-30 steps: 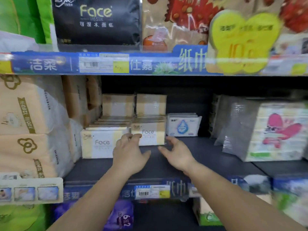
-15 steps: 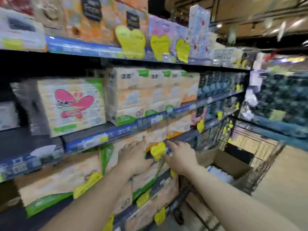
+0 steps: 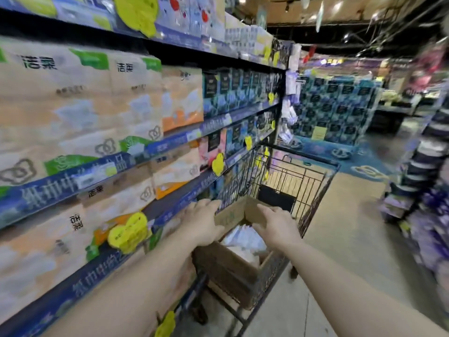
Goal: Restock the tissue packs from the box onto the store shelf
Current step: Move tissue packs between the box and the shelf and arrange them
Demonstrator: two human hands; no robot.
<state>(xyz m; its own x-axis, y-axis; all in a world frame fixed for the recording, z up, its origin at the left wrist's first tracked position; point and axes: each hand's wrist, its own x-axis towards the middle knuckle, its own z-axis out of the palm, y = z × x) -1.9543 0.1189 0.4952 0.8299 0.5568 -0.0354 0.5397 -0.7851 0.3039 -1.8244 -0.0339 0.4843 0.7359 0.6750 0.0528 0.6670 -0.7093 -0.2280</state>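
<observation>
Both hands, left (image 3: 202,223) and right (image 3: 275,226), hovered loose-fingered, holding nothing, over the brown cardboard box (image 3: 233,266) of white tissue packs (image 3: 244,238) in the black wire trolley (image 3: 313,181).

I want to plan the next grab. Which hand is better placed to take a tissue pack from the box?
Probably the right hand: it is open over the packs in the box. The left hand is at the box's shelf-side edge.
</observation>
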